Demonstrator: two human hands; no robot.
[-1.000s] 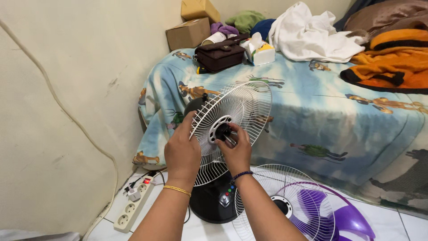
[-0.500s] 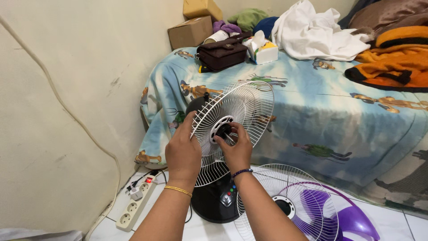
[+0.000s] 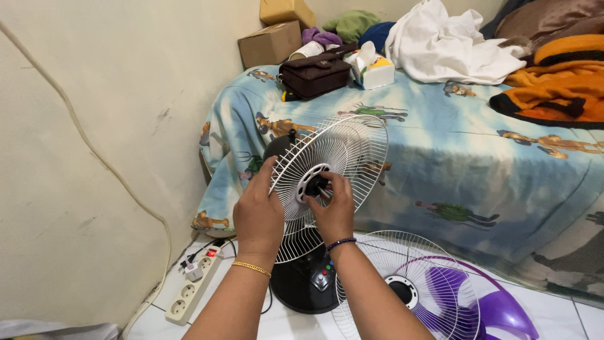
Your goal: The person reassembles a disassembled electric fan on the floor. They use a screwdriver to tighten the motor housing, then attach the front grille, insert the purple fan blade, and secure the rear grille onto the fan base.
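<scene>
Filling the right side, a bed [image 3: 453, 145] under a blue printed sheet carries an orange blanket [image 3: 553, 88], a white cloth [image 3: 440, 44], a brown bag [image 3: 314, 74] and two cardboard boxes [image 3: 270, 43] against the wall. Before it on the tiled floor stands a black fan base [image 3: 302, 286], and above the base sits a white wire fan guard [image 3: 336, 170], tilted and facing the person. Beside the base lies a second wire guard [image 3: 384, 252] over a purple fan blade [image 3: 497, 311]. A white power strip [image 3: 189, 289] lies along the wall at the left. The left hand [image 3: 258, 217] clasps the outer rim of the standing guard, its grip closed on the wires. The right hand [image 3: 333, 211] is at the guard's centre, fingertips pinched narrow around a small black knob [image 3: 314, 184] on the hub.
</scene>
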